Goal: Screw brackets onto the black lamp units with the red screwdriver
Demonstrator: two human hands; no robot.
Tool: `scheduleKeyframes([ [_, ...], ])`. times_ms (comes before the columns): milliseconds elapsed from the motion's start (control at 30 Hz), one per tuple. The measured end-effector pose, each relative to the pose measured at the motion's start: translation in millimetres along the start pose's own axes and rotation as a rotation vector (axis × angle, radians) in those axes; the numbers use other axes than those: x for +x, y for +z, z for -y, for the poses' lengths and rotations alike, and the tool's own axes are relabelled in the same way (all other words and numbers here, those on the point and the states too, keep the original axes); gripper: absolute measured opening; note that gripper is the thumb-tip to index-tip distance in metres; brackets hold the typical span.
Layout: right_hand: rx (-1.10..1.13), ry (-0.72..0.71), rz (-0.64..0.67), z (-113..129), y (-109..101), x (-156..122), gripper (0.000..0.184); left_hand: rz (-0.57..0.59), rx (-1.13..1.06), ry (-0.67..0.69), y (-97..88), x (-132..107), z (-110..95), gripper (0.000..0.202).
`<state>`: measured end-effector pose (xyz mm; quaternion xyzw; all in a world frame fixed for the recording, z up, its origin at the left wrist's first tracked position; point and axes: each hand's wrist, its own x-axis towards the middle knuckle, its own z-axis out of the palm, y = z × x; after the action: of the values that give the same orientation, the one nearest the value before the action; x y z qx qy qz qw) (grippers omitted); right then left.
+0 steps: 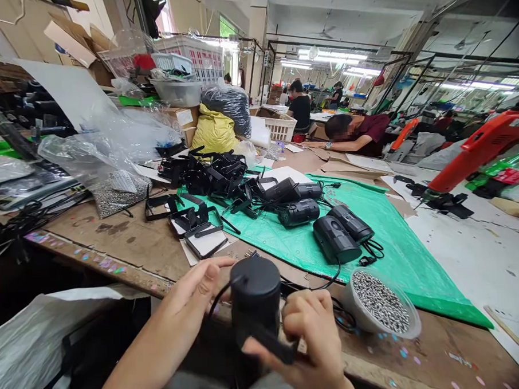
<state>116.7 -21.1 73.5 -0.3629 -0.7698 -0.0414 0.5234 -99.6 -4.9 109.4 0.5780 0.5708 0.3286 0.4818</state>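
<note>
At the near edge of the workbench I hold a black cylindrical device [255, 292] with a thin cable. My left hand [190, 298] grips its left side, thumb up against the body. My right hand [311, 341] is closed around a black bracket piece [270, 343] at the device's base. A clear bowl of small silver screws [382, 306] stands just right of my right hand. Several finished black devices [334, 237] with cables lie on a green mat [395, 257] beyond.
A pile of black brackets [207, 174] sits mid-table, with plastic bags, boxes and baskets behind at left. An orange power tool [481, 147] lies at the right. A person [355, 134] leans on the table farther back; other people work beyond.
</note>
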Motion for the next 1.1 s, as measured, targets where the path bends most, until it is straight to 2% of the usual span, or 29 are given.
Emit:
scheduleKeyframes([
  [67, 0.080, 0.281, -0.108, -6, 6, -11, 0.049, -0.065, 0.000, 0.044, 2.2, -2, 6, 0.072],
  [167, 0.275, 0.792, -0.201, -16, 12, -23, 0.055, -0.222, 0.154, 0.279, 15.1, -7, 11, 0.051],
  [200, 0.340, 0.931, -0.193, -19, 13, -24, 0.056, -0.231, 0.230, 0.359, 21.8, -8, 13, 0.047],
  [267, 0.432, 1.100, -0.159, -23, 13, -24, 0.058, -0.160, 0.356, 0.438, 36.7, -8, 18, 0.056],
  [367, 0.470, 1.140, -0.100, -26, 11, -20, 0.057, -0.010, 0.385, 0.348, 56.2, -5, 26, 0.082],
  [467, 0.470, 1.155, -0.074, -25, 10, -17, 0.055, 0.036, 0.327, 0.289, 66.2, 0, 33, 0.091],
  [667, 0.467, 1.154, -0.105, -24, 13, -13, 0.054, -0.005, 0.276, 0.329, 68.7, 6, 35, 0.084],
  [867, 0.519, 1.122, -0.104, -31, 16, -5, 0.048, -0.119, 0.263, 0.346, 80.5, 13, 33, 0.073],
  [967, 0.540, 1.112, -0.071, -32, 12, -6, 0.050, -0.178, 0.290, 0.408, 86.4, 12, 38, 0.074],
  [1100, 0.554, 1.095, -0.031, -30, 6, -10, 0.053, -0.153, 0.307, 0.452, 85.0, 6, 40, 0.072],
])
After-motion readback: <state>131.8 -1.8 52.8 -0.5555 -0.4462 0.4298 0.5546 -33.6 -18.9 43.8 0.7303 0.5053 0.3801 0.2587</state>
